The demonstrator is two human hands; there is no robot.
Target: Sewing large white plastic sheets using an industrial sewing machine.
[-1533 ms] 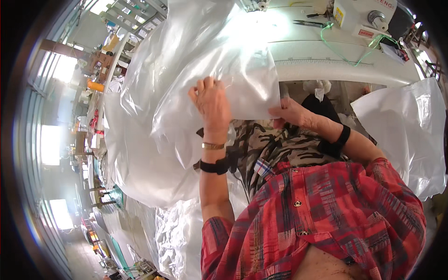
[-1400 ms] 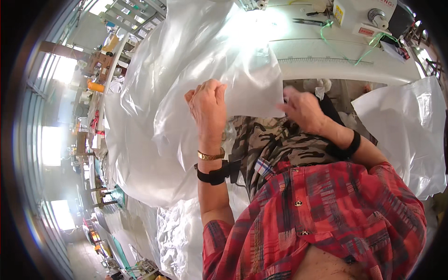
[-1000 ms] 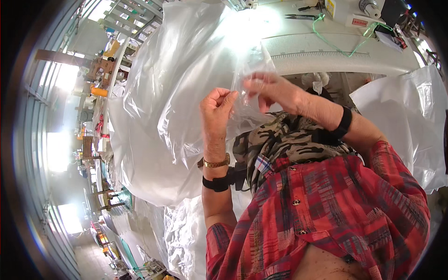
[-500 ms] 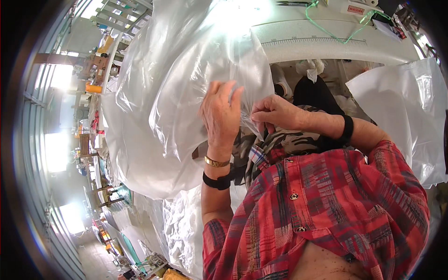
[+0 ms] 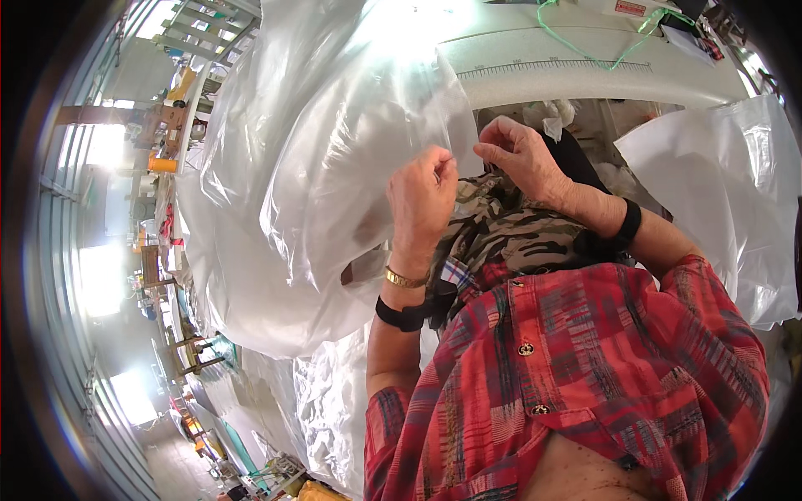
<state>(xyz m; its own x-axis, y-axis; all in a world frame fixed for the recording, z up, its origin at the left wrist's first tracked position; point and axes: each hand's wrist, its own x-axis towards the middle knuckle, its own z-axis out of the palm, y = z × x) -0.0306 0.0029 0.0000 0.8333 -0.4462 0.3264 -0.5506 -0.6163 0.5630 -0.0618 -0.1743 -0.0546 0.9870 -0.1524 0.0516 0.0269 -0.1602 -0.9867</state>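
A large translucent plastic sheet (image 5: 309, 167) spreads in loose folds over the work surface and down at the left. At its right-hand edge, my left hand (image 5: 422, 200) is closed, thumb and index finger pinching the plastic. Just to the right, my right hand (image 5: 528, 163) is bent over with thumb and index finger pressed together, close to the same edge. What lies between those right fingertips, if anything, is too small to make out. Both hands are above my lap in camouflage trousers (image 5: 510, 221).
Beyond my hands is a white table (image 5: 585, 50) with a printed ruler scale along its edge. A green cord (image 5: 576, 54) lies on it. Another white plastic sheet (image 5: 710, 192) hangs at the right. Cluttered shelving and bright windows (image 5: 104, 280) line the left.
My left hand has gone from loosely spread fingers to a pinch, moving right. The right hand has risen away from my lap, up and to the right.
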